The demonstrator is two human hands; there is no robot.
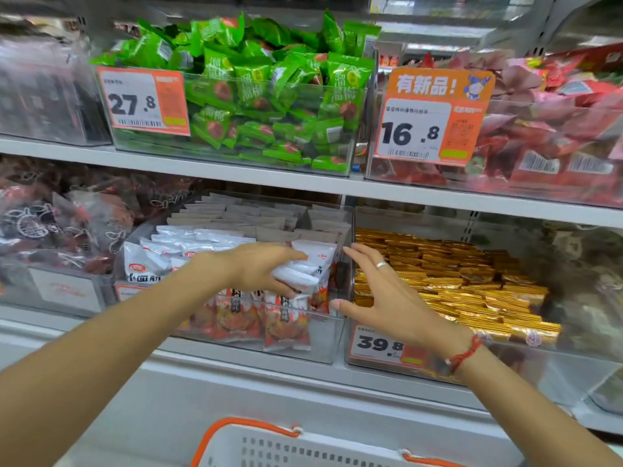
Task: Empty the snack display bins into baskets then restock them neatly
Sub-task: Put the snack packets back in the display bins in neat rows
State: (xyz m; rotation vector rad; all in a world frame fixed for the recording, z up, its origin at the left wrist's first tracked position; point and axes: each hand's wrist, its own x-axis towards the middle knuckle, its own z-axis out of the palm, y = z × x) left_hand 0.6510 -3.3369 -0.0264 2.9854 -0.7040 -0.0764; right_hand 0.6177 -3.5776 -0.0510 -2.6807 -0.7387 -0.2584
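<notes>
- Left hand (266, 267), frame centre: curled round a small bundle of white snack packets (300, 276), apparently to shift several at once.
- Right hand (381, 291), just right of centre: fingers spread, holding nothing, thumb at the clear bin (323, 345) corner, likely steadying.
- Clear bin, lower centre: white-and-red packets standing in rows.
- Gold-wrapped bars (472, 284), lower right: neighbouring bin.
- Green packets (266, 92), upper centre shelf.
- White basket (303, 449) with orange handles, bottom edge, positioned below to receive stock.

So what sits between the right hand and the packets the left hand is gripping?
Head view: only the clear bin wall separates the right hand from the white packets.
</notes>
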